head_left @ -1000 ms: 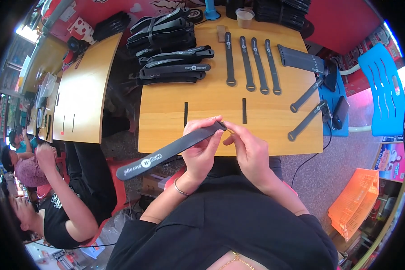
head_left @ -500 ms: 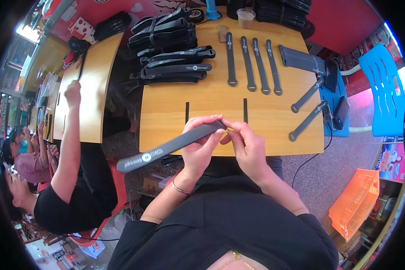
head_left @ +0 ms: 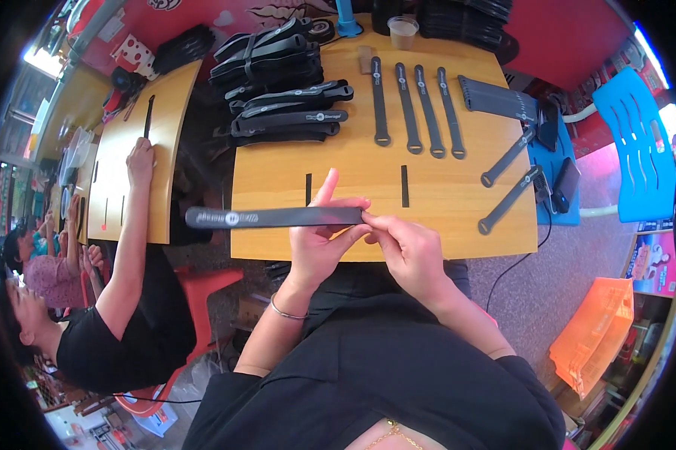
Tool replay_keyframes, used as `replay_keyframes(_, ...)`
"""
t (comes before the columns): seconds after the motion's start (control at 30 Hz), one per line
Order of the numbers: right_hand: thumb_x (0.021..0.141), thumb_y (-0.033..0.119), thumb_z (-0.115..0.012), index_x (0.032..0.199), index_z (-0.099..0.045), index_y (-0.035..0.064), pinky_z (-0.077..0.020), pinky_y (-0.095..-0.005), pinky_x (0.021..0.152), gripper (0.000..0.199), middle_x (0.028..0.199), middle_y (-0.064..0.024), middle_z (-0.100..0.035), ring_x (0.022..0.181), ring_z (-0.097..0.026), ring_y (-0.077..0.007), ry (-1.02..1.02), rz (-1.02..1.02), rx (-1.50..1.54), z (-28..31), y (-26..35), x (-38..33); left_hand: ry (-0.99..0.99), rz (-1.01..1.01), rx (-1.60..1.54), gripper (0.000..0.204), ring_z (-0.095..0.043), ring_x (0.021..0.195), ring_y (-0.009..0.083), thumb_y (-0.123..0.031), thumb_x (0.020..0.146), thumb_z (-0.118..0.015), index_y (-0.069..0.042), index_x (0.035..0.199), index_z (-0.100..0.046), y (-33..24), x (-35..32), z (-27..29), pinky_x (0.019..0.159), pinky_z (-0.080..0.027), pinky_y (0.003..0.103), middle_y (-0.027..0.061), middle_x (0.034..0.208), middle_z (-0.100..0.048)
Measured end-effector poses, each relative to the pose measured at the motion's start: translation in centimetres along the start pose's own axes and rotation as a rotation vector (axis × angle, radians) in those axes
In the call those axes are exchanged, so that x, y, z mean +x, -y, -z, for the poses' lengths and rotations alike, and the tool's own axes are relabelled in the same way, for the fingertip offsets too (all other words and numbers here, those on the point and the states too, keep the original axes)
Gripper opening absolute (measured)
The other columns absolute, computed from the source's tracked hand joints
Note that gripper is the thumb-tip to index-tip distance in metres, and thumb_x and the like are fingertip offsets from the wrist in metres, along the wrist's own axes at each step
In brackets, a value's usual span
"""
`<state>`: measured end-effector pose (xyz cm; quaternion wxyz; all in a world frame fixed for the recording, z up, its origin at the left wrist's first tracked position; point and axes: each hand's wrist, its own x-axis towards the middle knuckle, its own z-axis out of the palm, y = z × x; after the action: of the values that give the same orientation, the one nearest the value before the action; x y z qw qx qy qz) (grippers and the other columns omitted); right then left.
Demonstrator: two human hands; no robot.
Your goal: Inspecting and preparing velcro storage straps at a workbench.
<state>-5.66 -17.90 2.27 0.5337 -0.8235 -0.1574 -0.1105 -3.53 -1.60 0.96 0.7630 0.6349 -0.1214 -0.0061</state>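
A dark grey cable strap [head_left: 285, 217] with white print lies level across my left hand, its rounded end sticking out to the left. My left hand [head_left: 313, 255] grips it between thumb and fingers, with one finger raised. At the strap's right end, the fingertips of my right hand [head_left: 413, 251] are pinched together on it; that end is mostly hidden. Beyond my hands, two short black strips [head_left: 405, 186] stick to the wooden table [head_left: 357, 169]. Several straps with slotted ends, such as one near strap [head_left: 381, 105], lie lengthwise at the far middle.
Stacks of black straps [head_left: 267, 64] lie at the far left, a strap bundle [head_left: 495, 97] at the far right. Two loose straps [head_left: 509, 199] rest near the right edge. A plastic cup [head_left: 403, 31] stands at the back, an orange crate [head_left: 591, 334] on the right. A co-worker [head_left: 120, 322] sits left.
The strap has swung from a slant to nearly level, its free end rising. One left finger has lifted. The co-worker's hand has moved nearer along the other table.
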Motion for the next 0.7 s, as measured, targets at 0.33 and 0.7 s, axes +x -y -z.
replay_keyframes(0.33, 0.087, -0.004, -0.059, 0.102, -0.066, 0.0005, -0.0525, -0.0256, 0.062, 0.017, 0.078, -0.0119, -0.069, 0.072, -0.070, -0.0165, 0.051, -0.163, 0.014, -0.1, -0.1, -0.5, 0.146, -0.011, 0.148, 0.085, -0.063, 0.105, 0.0222, 0.009, 0.082, -0.064, -0.001, 0.148, -0.012, 0.0, 0.6, 0.4, 0.091, -0.053, 0.034, 0.0159, 0.114, -0.063)
replay_keyframes(0.7, 0.091, -0.001, -0.055, 0.104, -0.062, -0.0025, -0.0517, -0.0245, 0.063, 0.015, 0.080, -0.0110, -0.069, 0.073, -0.069, -0.0149, -0.029, -0.294, 0.422, -0.9, -0.4, 0.5, -0.145, -0.188, 0.096, 0.020, -0.057, 0.115, 0.0282, 0.003, 0.091, -0.054, 0.006, 0.109, -0.044, 2.8, -0.2, -2.5, 0.092, -0.051, 0.035, 0.0262, 0.130, -0.051)
